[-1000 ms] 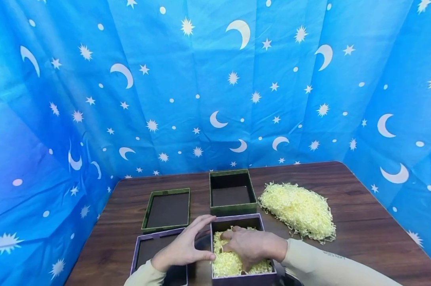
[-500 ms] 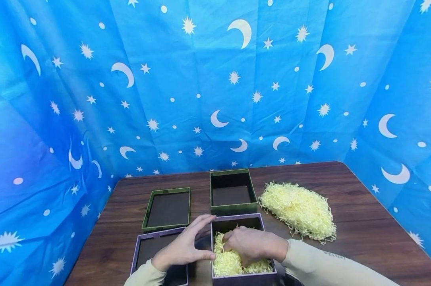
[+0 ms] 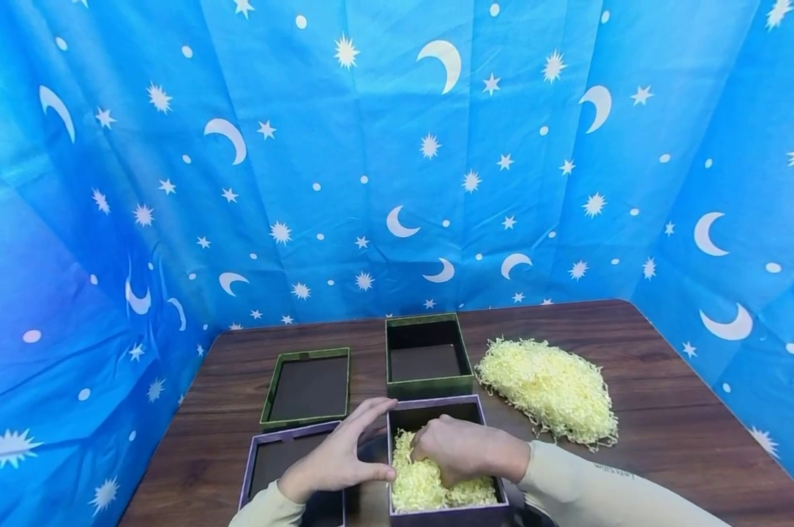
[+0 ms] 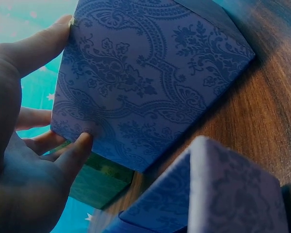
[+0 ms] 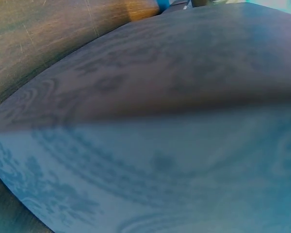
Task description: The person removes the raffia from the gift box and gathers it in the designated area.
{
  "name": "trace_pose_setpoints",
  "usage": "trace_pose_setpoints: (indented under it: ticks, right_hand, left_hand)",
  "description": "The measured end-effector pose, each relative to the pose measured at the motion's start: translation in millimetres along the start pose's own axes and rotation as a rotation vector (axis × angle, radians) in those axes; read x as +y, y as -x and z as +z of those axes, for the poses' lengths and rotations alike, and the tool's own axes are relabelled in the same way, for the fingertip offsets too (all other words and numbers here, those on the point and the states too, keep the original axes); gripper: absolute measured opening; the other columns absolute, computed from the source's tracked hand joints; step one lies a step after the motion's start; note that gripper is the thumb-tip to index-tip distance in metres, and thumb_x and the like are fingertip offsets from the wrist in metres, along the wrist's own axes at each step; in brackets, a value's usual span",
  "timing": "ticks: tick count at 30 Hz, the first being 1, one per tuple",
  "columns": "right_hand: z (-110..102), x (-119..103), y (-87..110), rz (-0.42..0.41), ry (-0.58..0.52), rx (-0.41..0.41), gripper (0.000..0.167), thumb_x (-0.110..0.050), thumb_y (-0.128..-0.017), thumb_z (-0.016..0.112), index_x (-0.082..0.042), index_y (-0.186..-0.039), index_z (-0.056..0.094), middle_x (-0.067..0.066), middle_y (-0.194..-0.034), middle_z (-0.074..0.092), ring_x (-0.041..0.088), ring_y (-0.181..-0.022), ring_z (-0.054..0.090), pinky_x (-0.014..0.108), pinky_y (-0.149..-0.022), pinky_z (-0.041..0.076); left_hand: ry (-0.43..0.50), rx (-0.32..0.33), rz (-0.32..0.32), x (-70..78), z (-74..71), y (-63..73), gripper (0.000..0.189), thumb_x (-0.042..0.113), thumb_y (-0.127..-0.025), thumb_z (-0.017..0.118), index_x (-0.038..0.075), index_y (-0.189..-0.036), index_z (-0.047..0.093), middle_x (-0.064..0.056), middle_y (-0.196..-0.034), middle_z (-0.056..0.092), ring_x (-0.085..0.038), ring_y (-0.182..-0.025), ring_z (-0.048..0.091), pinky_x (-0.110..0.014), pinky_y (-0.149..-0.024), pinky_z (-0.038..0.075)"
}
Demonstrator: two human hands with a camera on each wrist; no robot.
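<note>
A purple patterned box (image 3: 449,518) stands at the table's front, partly filled with pale yellow shredded paper (image 3: 419,487). My left hand (image 3: 337,457) holds its left side, the thumb at the rim and other fingers around the far left corner. The box's wall (image 4: 136,82) fills much of the left wrist view. Inside the box, my right hand (image 3: 465,448) grips shredded paper with curled fingers; the fingertips are buried. The right wrist view shows only the box's outer wall (image 5: 150,170) up close, with the hand out of sight.
Behind the purple box stands a green-edged box (image 3: 429,384) with a dark inside. Left of it lie a green-edged lid (image 3: 307,423) and a purple-edged lid (image 3: 246,468). A large heap of yellow shredded paper (image 3: 548,388) lies on the brown table (image 3: 667,410) at right.
The right hand's fingers, spread over the shredded paper a second ago, have drawn together and curled into it. The left hand stays at the box's side.
</note>
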State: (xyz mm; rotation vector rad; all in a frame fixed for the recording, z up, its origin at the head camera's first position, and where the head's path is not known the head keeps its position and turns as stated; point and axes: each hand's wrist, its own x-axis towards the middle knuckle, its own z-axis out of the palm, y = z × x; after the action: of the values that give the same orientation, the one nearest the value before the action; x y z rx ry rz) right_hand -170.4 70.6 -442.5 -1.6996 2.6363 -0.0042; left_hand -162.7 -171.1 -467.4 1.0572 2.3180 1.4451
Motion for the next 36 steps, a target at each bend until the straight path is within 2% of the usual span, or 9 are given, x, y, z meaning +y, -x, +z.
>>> trace_pose_setpoints:
  ticks: [5, 12, 21, 28, 32, 36]
  right_hand:
    - [0.6, 1.1, 0.1, -0.002, -0.009, 0.022, 0.036, -0.005, -0.054, 0.080, -0.029, -0.077, 0.067, -0.021, -0.083, 0.062, -0.004, -0.074, 0.058, 0.022, -0.066, 0.050]
    - [0.1, 1.0, 0.6, -0.011, -0.023, 0.041, 0.037, -0.002, -0.054, 0.078, -0.028, -0.077, 0.066, -0.021, -0.081, 0.060, -0.005, -0.073, 0.056, 0.021, -0.065, 0.049]
    - [-5.9, -1.3, 2.8, -0.013, -0.053, 0.079, 0.036, 0.003, -0.054, 0.074, -0.026, -0.073, 0.061, -0.019, -0.076, 0.056, -0.006, -0.065, 0.049, 0.015, -0.054, 0.043]
    - [-8.7, 0.6, 4.6, -0.016, -0.106, 0.100, 0.037, 0.008, -0.055, 0.069, -0.024, -0.071, 0.058, -0.019, -0.074, 0.054, -0.007, -0.061, 0.043, 0.011, -0.050, 0.037]
    - [-10.8, 2.7, 5.7, 0.002, -0.156, 0.099, 0.038, 0.009, -0.055, 0.069, -0.024, -0.071, 0.058, -0.018, -0.078, 0.058, -0.005, -0.060, 0.043, 0.010, -0.050, 0.037]
    - [-11.2, 4.1, 7.7, -0.003, -0.150, 0.118, 0.036, 0.006, -0.055, 0.071, -0.023, -0.073, 0.062, -0.014, -0.093, 0.069, -0.004, -0.070, 0.057, 0.012, -0.058, 0.047]
  left_hand:
    - [-0.007, -0.003, -0.014, 0.3, -0.4, 0.1, 0.088, 0.024, -0.082, 0.079, 0.006, -0.152, 0.029, -0.014, -0.151, 0.030, -0.035, -0.136, 0.039, -0.039, -0.108, 0.044]
    - [-0.005, 0.002, 0.002, -0.4, -0.2, 0.7, 0.087, 0.023, -0.082, 0.079, 0.006, -0.152, 0.029, -0.016, -0.150, 0.030, -0.037, -0.136, 0.038, -0.039, -0.108, 0.044]
    - [0.023, -0.005, 0.013, 1.6, -0.1, 2.0, 0.087, 0.020, -0.083, 0.078, 0.006, -0.152, 0.028, -0.020, -0.150, 0.029, -0.028, -0.138, 0.036, -0.044, -0.108, 0.043]
    - [0.017, -0.001, 0.024, 3.3, -1.2, 0.2, 0.088, 0.019, -0.082, 0.079, 0.006, -0.152, 0.028, -0.019, -0.150, 0.030, -0.032, -0.137, 0.036, -0.044, -0.108, 0.043]
    - [0.014, 0.007, 0.025, 2.2, -0.2, -0.1, 0.088, 0.020, -0.082, 0.079, 0.005, -0.152, 0.028, -0.021, -0.150, 0.030, -0.032, -0.137, 0.036, -0.044, -0.108, 0.043]
    - [0.029, 0.008, 0.015, -0.2, 1.6, 1.2, 0.088, 0.020, -0.083, 0.078, 0.004, -0.152, 0.028, -0.021, -0.150, 0.029, -0.031, -0.138, 0.035, -0.044, -0.108, 0.042]
